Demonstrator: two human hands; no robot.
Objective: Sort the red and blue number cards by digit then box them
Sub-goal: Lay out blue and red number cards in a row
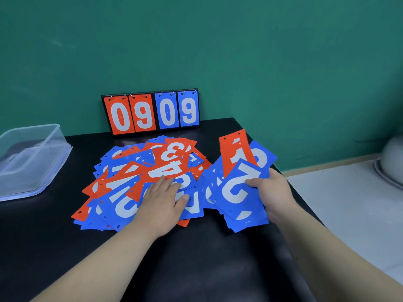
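One scoreboard point(150, 112) behind cards point(122, 188), box point(32, 158) leftward

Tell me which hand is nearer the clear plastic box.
Left. The left hand rests on the card pile, right of the clear plastic box; the right hand grips cards farther right.

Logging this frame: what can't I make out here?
All in the head view:
- Pile: digits of the lower cards, covered by cards on top and by the left hand.
- Stack gripped by the right hand: cards behind the front blue 2, overlapped.
- Plastic box: cut by the left edge; contents blurred through its walls.
- Grey round thing: cut by the right edge, blurred.
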